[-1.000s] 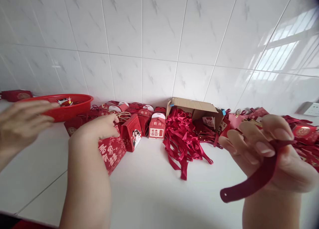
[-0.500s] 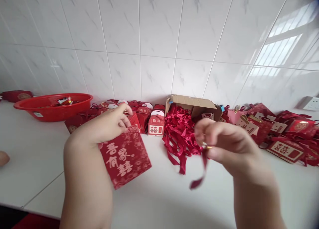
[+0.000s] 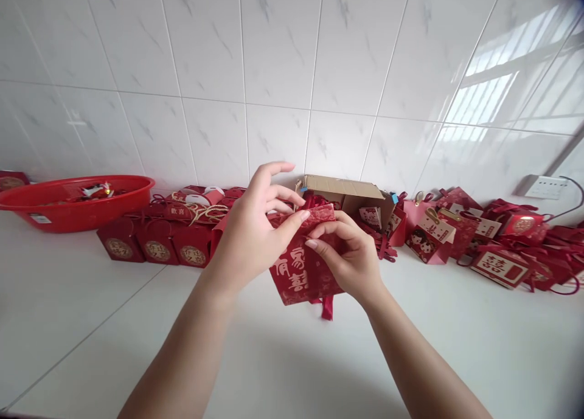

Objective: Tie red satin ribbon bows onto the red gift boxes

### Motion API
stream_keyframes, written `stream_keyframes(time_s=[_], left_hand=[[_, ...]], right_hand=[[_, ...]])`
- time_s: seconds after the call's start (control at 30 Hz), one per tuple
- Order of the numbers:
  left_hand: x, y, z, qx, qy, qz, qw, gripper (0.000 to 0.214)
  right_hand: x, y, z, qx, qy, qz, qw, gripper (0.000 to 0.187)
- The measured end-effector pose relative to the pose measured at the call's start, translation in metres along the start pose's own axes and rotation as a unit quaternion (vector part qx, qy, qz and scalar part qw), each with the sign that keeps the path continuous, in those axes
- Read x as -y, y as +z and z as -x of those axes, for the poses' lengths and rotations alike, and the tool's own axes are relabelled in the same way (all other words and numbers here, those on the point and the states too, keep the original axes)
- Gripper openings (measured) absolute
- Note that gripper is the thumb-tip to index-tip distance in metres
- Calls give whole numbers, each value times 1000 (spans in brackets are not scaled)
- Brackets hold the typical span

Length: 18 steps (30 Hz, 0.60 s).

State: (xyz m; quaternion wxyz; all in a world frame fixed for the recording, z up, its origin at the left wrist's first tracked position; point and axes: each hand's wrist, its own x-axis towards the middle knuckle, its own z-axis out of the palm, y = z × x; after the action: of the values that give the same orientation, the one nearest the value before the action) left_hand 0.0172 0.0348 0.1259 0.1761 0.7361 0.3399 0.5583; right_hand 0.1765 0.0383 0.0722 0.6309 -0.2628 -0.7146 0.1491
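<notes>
Left hand (image 3: 259, 227) and right hand (image 3: 351, 258) in pinches on red bag (image 3: 288, 285), near its top edge, broad white tabletop (image 3: 292, 370) below.

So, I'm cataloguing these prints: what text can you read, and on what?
"有 家 囍": held bag; the left hand covers part.
"歡喜": left box.
"囍": right box.
Too small or blurred: gold seals, basin label, cartoon bag.
</notes>
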Motion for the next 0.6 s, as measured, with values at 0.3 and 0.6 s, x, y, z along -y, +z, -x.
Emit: stream_keyframes(time_s=[0.3, 0.6], left_hand=[[5, 8, -7, 97, -78, 234, 964, 16], [0, 33, 1, -6, 62, 66, 996, 18]], right_hand=[[7, -20, -5, -103, 20, -78, 991, 7], [17, -30, -6, -142, -25, 38, 989, 6]])
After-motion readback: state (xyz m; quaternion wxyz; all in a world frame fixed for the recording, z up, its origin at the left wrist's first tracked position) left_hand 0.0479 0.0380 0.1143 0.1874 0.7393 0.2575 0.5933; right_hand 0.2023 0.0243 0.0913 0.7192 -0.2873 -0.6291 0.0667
